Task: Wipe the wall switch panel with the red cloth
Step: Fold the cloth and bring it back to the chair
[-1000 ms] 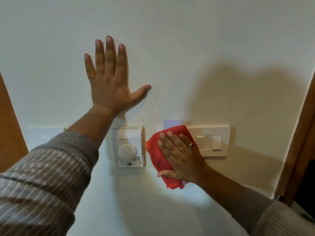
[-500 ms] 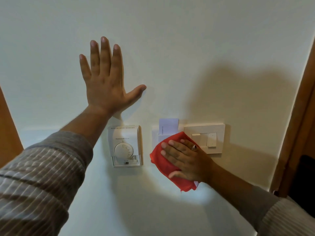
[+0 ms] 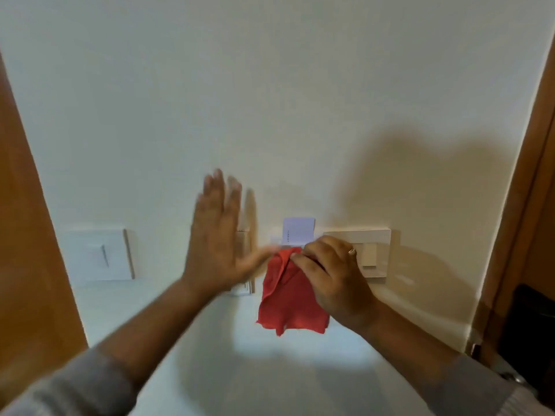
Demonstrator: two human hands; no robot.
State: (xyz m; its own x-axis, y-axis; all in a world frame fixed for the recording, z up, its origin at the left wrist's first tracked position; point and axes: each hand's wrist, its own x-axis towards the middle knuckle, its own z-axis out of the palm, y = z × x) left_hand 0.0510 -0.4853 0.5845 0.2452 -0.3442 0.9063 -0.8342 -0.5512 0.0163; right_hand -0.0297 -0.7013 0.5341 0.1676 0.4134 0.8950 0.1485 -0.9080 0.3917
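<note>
Left hand [image 3: 214,235] off the wall now, open, blurred, empty | right hand [image 3: 333,274] pinching red cloth [image 3: 288,301], lifted off, hanging beside switch panel [image 3: 374,253] left edge | wiping paused, likely regrip.

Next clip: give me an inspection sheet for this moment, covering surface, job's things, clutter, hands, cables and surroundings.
Surface: pale wall, with shadows cast on it at right.
Job's things: red cloth hangs loose from the right hand; switch panel at right, partly hidden by that hand; white card sticks up beside it.
Clutter: second white switch plate at left; another wall unit is mostly hidden behind the left hand.
Hands: left hand open, blurred, holding nothing; right hand pinching the cloth's top, ring on one finger.
Cables: nothing seen.
Surroundings: wooden panel at left, wooden door frame at right.
</note>
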